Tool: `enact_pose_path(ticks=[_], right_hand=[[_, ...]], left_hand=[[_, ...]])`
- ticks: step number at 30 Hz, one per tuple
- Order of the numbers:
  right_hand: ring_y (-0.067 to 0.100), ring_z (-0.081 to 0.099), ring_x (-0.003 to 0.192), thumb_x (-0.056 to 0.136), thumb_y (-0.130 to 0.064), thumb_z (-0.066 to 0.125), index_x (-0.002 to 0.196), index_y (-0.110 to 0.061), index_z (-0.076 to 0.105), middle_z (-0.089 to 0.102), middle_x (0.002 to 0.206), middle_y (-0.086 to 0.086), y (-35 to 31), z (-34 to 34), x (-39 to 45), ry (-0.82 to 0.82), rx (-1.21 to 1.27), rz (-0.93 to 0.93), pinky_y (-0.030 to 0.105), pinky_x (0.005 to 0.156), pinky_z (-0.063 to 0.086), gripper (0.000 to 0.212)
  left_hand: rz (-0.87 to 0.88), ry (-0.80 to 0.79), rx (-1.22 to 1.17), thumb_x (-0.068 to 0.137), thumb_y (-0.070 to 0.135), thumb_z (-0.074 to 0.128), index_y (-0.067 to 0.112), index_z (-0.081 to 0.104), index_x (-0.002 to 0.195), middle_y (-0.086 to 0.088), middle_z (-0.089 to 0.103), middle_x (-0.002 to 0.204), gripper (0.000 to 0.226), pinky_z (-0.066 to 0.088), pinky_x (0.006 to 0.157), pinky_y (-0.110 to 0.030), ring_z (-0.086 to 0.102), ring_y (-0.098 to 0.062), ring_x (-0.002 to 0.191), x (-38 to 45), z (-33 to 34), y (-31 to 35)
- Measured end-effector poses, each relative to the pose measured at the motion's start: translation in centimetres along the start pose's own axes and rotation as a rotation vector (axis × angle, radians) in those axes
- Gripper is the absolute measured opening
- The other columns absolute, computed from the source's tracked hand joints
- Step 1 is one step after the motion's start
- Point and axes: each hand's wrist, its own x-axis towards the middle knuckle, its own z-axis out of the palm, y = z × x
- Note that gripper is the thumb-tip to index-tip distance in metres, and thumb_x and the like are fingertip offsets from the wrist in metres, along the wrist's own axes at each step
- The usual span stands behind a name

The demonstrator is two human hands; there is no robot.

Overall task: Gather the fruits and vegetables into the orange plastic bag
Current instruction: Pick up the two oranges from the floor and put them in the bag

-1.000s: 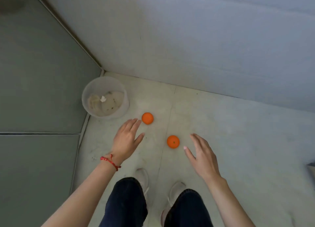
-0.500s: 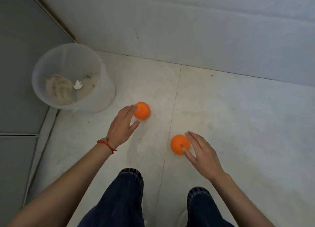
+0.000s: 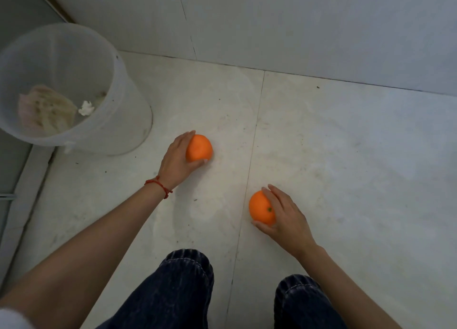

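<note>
Both hands have closed in since earlier, the left hand (image 3: 176, 161) gripping the mid-frame orange (image 3: 199, 147) and the right hand (image 3: 284, 216) gripping the lower-right orange (image 3: 261, 208); nothing looks bagged yet, no bag in sight.

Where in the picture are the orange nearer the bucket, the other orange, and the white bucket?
orange nearer the bucket (image 3: 201, 147), head view, bare top of peel.
other orange (image 3: 259, 208), head view, exposed peel.
white bucket (image 3: 128, 116), head view, outer wall.
</note>
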Motion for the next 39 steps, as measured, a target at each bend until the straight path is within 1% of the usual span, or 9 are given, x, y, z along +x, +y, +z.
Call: enact_pose_path(ticks=[3,7,11,16,18,24,29,33,39], right_hand=[[0.028,0.042,0.127,0.074,-0.045,0.069,0.138,-0.016,0.036,0.039,0.143,0.01,0.0,0.1,-0.1,0.031,0.042,0.018,0.043,0.092,0.046,0.078],[0.021,0.035,0.131,0.077,-0.044,0.068,0.14,-0.019,0.03,0.032,0.146,0.004,-0.6,-0.6,-0.2,0.036,0.126,0.092,0.038,0.098,0.042,0.078],[0.02,0.037,0.13,0.074,-0.044,0.07,0.139,-0.02,0.032,0.035,0.144,0.004,-1.6,-2.5,-1.0,0.07,0.203,0.137,0.038,0.098,0.041,0.079],[0.019,0.039,0.128,0.072,-0.04,0.074,0.137,-0.021,0.035,0.038,0.143,0.003,-4.4,-7.0,-3.3,0.141,0.266,0.182,0.034,0.096,0.04,0.078],[0.019,0.041,0.127,0.071,-0.038,0.075,0.136,-0.021,0.038,0.04,0.141,0.002,-5.8,-9.2,-4.3,0.175,0.291,0.182,0.034,0.097,0.041,0.077],[0.02,0.043,0.125,0.069,-0.034,0.078,0.133,-0.018,0.041,0.044,0.139,0.003,-11.0,-17.2,-7.8,0.265,0.308,0.176,0.036,0.095,0.043,0.075],[0.022,0.045,0.125,0.068,-0.03,0.079,0.131,-0.014,0.045,0.047,0.136,0.006,-16.2,-24.9,-11.8,0.322,0.321,0.176,0.03,0.092,0.039,0.073],[0.023,0.046,0.124,0.067,-0.03,0.08,0.129,-0.012,0.047,0.05,0.134,0.008,-20.4,-31.5,-15.6,0.349,0.31,0.171,0.028,0.092,0.039,0.073],[0.025,0.049,0.122,0.065,-0.031,0.081,0.128,-0.011,0.048,0.052,0.132,0.009,-26.5,-41.1,-21.7,0.398,0.329,0.18,0.03,0.092,0.041,0.074]], left_hand=[[-0.043,0.035,-0.086,0.07,0.028,0.077,0.014,0.037,0.135,-0.012,0.042,0.138,0.077,0.034,0.097,-0.031,0.044,-0.027,0.122,-0.2,0.1,0.7],[-0.071,0.023,-0.13,0.068,0.028,0.078,0.015,0.04,0.133,-0.011,0.045,0.136,0.076,0.035,0.097,-0.032,0.045,-0.027,0.12,-1.6,0.1,1.6],[-0.091,-0.005,-0.184,0.068,0.027,0.079,0.015,0.04,0.133,-0.01,0.045,0.136,0.076,0.036,0.097,-0.032,0.045,-0.026,0.12,-4.0,-1.0,3.3],[-0.116,-0.033,-0.226,0.068,0.028,0.078,0.017,0.04,0.133,-0.008,0.044,0.137,0.077,0.037,0.094,-0.03,0.045,-0.024,0.12,-7.5,-4.3,7.2],[-0.117,-0.027,-0.234,0.068,0.028,0.078,0.017,0.04,0.133,-0.007,0.044,0.137,0.076,0.037,0.092,-0.028,0.045,-0.023,0.119,-8.8,-6.3,8.9],[-0.141,0.004,-0.247,0.068,0.028,0.079,0.018,0.042,0.131,-0.006,0.046,0.135,0.074,0.039,0.091,-0.029,0.046,-0.023,0.117,-13.4,-14.0,14.7],[-0.111,0.027,-0.202,0.066,0.026,0.079,0.015,0.043,0.13,-0.008,0.049,0.131,0.074,0.04,0.089,-0.03,0.047,-0.024,0.115,-17.8,-21.8,20.5],[-0.09,0.028,-0.164,0.066,0.024,0.08,0.012,0.044,0.129,-0.011,0.051,0.128,0.073,0.039,0.088,-0.029,0.05,-0.026,0.111,-21.7,-28.0,25.7],[-0.051,0.009,-0.102,0.065,0.026,0.08,0.011,0.045,0.128,-0.011,0.051,0.127,0.074,0.039,0.09,-0.03,0.051,-0.027,0.111,-27.3,-36.4,34.3]])
